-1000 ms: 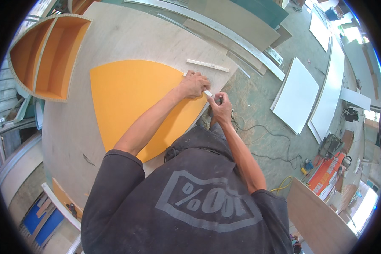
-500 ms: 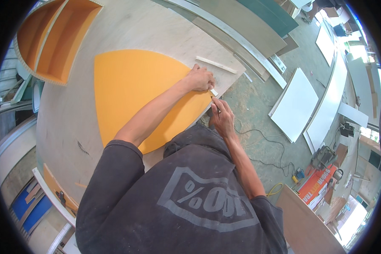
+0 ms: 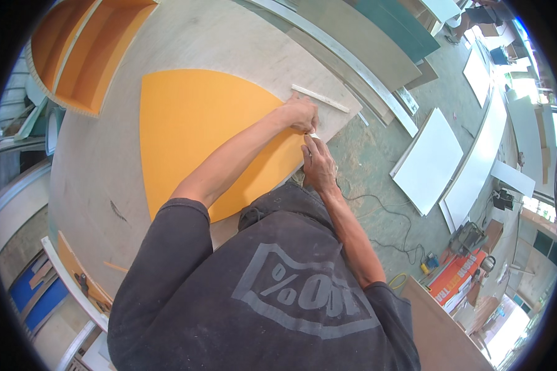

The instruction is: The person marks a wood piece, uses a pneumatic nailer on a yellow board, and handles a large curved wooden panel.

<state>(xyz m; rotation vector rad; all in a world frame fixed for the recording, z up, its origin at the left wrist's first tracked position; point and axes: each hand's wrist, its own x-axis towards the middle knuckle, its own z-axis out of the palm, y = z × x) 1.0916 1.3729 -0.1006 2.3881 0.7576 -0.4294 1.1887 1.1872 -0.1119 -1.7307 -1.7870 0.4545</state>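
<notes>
A: Orange laminate, that fan-shaped panel (image 3: 210, 136), lies flat on the pale plywood bench (image 3: 99, 179), its curved edge running along the bench's right side.

B: And the hands?

A: Both meet at the panel's far right corner. The left hand (image 3: 300, 114) presses down on the corner, fingers curled close; whether they grip anything I cannot tell. The right hand (image 3: 319, 164) sits just near of it, its fingers pinched narrow on a small pale strip (image 3: 314, 135) at the edge.

B: Which step, do you reckon?

A: Likely dressing the panel's edge at that corner, trimming or fixing an edge strip. The next move would call for the left hand to hold the panel steady while the right one works along the curve.

B: Anything around it?

A: A thin white batten (image 3: 320, 98) lies on the bench just beyond the left hand. An orange curved shelf unit (image 3: 80, 55) stands far left, and white boards (image 3: 428, 161) lie on the floor to the right.

B: Changed from a second ago?

A: The hands are at the same corner; the view has swung, so the panel sits more centred.
</notes>
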